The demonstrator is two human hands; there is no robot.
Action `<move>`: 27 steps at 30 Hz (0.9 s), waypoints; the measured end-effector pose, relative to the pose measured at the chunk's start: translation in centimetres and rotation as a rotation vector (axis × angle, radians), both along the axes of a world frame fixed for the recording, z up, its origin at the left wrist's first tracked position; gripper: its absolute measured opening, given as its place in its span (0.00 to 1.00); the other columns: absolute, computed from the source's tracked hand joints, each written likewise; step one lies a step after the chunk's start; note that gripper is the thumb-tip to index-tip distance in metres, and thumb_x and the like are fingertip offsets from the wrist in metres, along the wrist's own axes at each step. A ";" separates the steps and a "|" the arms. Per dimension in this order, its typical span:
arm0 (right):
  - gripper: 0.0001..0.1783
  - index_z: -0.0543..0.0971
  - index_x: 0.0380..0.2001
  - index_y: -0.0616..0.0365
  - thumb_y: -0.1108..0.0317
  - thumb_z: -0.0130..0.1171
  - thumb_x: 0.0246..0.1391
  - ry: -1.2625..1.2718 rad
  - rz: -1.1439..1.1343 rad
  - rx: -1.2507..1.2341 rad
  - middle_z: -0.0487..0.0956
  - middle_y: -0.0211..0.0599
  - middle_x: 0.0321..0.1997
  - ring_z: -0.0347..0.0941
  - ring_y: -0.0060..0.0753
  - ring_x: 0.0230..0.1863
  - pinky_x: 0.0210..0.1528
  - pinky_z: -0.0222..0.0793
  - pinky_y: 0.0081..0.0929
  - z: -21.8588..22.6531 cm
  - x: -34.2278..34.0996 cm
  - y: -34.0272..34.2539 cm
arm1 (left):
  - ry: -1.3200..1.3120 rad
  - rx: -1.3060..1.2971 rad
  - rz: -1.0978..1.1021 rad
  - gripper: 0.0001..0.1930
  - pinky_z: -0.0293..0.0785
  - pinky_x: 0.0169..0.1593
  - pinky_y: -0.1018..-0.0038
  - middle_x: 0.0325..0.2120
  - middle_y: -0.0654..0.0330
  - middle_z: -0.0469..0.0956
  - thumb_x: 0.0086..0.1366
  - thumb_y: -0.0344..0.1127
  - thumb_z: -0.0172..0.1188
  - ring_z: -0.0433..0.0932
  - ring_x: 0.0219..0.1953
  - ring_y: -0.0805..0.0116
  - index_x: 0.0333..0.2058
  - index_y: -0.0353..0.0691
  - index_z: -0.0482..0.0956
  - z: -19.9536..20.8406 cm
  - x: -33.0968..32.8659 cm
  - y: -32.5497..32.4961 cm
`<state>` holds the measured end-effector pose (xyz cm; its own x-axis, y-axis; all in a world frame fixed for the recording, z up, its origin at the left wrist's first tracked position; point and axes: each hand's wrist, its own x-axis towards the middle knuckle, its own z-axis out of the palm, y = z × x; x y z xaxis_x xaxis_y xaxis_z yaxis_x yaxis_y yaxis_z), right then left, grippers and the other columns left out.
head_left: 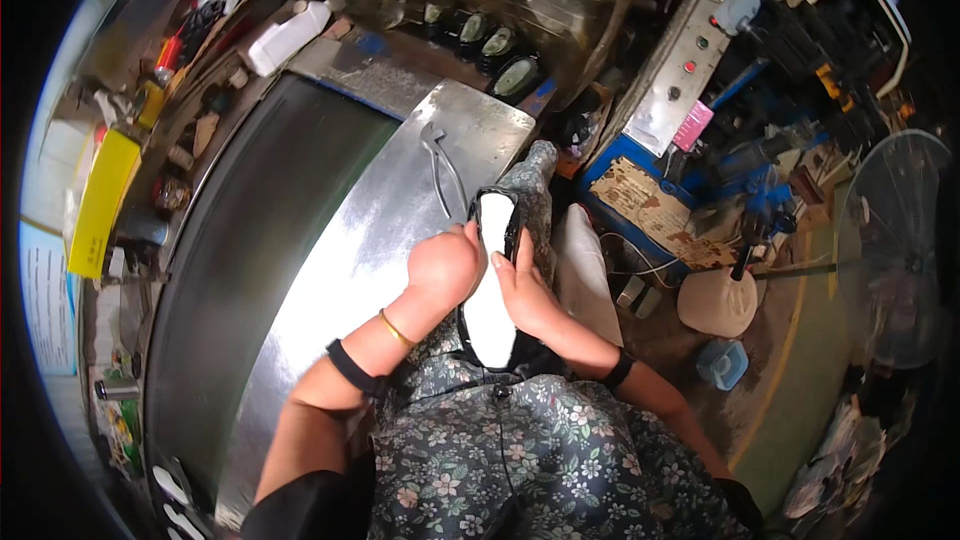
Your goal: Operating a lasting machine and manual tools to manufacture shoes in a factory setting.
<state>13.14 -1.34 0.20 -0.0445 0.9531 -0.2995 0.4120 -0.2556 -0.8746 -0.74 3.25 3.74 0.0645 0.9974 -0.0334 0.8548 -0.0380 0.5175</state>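
Note:
A black shoe upper on a last lies sole up in my lap, with a long white insole (490, 325) facing me. My left hand (443, 268) is closed at the shoe's left edge, its fingertips against the black rim and partly hidden behind the fist. From the other side my right hand (525, 295) grips the shoe, thumb on the white insole and fingers around the black side. Metal pincers (440, 168) lie just beyond my left hand on the shiny metal table (335, 240). Black material gathers around the narrow far end of the insole.
Left of the metal table runs a dark conveyor belt (240, 230). Several dark shoes (515, 76) stand on a ledge at the far end. A control panel (690, 50) with buttons is at far right. A plastic jug (718, 300) and blue container (722, 364) sit on the floor.

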 end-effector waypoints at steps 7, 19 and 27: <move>0.38 0.43 0.71 0.63 0.55 0.44 0.68 0.103 -0.005 0.296 0.59 0.67 0.68 0.57 0.64 0.69 0.68 0.54 0.43 -0.9 -1.1 -0.7 | -0.110 -0.108 -0.056 0.25 0.78 0.43 0.55 0.43 0.36 0.77 0.69 0.41 0.51 0.80 0.40 0.40 0.57 0.28 0.63 0.0 -2.0 -4.5; 0.36 0.74 0.51 0.66 0.44 0.28 0.70 0.347 -0.117 -0.129 0.80 0.54 0.46 0.75 0.53 0.51 0.53 0.67 0.42 1.8 2.7 8.3 | -1.189 -0.571 0.007 0.33 0.69 0.57 0.64 0.48 0.49 0.78 0.74 0.60 0.36 0.77 0.49 0.56 0.57 0.36 0.71 -3.8 -0.6 5.8; 0.19 0.76 0.38 0.62 0.57 0.42 0.67 -0.346 -0.113 0.344 0.79 0.57 0.39 0.75 0.59 0.44 0.46 0.71 0.47 -1.2 0.0 11.0 | -0.463 -0.215 -0.086 0.30 0.71 0.51 0.58 0.41 0.37 0.80 0.72 0.53 0.38 0.78 0.47 0.41 0.45 0.30 0.79 -3.1 1.0 6.9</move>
